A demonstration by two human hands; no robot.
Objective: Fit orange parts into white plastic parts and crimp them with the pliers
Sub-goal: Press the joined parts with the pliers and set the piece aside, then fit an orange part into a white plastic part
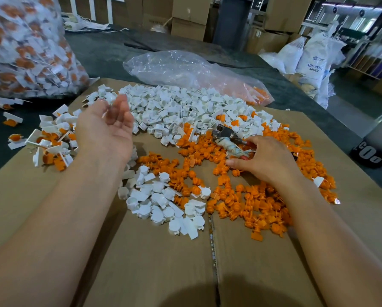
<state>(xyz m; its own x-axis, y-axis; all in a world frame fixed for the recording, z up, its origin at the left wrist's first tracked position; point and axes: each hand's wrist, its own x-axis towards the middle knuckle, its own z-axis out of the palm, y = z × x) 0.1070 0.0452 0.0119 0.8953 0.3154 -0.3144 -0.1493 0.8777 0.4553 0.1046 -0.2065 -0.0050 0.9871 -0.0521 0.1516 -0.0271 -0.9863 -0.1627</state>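
Head view. Left hand [105, 129] at 10 o'clock, palm up, fingers loose, holding nothing. Right hand [266, 159] at 3 o'clock, fingers curled round the handles of the pliers [226, 137]. White parts [181, 107] heaped at 12 o'clock, orange parts [252, 202] at 4 o'clock, all on the cardboard box [152, 262].

Noted on cardboard [152, 262]: loose heaps of white parts [185, 107] and orange parts [252, 202], mixed where meeting. Found left hand [105, 129] raised palm-up above the heaps, fingers relaxed, blurred, holding nothing visible. Found right hand [265, 158] low among orange parts, fingers curled round pliers [227, 138] handles, metal head pointing away. Observed assembled pieces [50, 142] at left, full bag [23, 45] behind.
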